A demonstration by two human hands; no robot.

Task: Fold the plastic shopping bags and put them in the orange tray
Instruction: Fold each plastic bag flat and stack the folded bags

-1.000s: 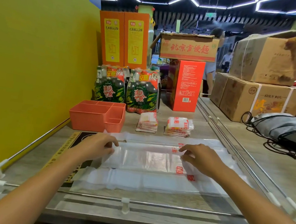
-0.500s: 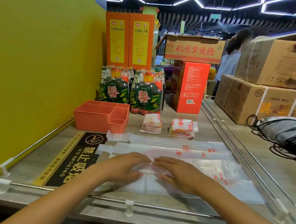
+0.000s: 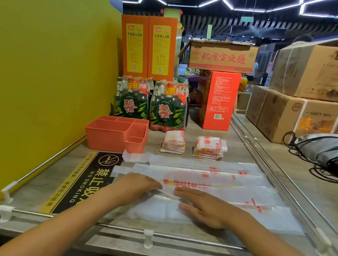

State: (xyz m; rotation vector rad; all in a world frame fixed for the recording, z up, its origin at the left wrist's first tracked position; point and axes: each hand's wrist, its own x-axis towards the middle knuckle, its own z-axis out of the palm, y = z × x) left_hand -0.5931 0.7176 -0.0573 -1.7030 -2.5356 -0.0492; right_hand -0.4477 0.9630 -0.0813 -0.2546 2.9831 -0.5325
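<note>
A clear plastic shopping bag [image 3: 216, 185] with red print lies flat across the wooden counter, its near long edge folded over toward the middle. My left hand [image 3: 134, 187] presses flat on the folded part at its left. My right hand [image 3: 202, 209] lies flat on it just to the right, fingers straight and pointing left. The orange tray [image 3: 106, 139] with several compartments stands at the back left by the yellow wall. Two stacks of folded bags [image 3: 173, 142] [image 3: 209, 149] sit behind the flat bag.
Green bottle packs [image 3: 149, 104], orange boxes [image 3: 148, 45] and a red box [image 3: 219, 100] line the back. Cardboard cartons [image 3: 302, 117] and a grey bag with cords [image 3: 332, 153] occupy the right counter. Metal rails [image 3: 150, 232] edge the counter. A no-smoking sticker [image 3: 83, 183] lies at the left.
Both hands pulled the bag's near edge in, met at the middle, then flattened on the fold. The bag now shows its red print along a new crease.
</note>
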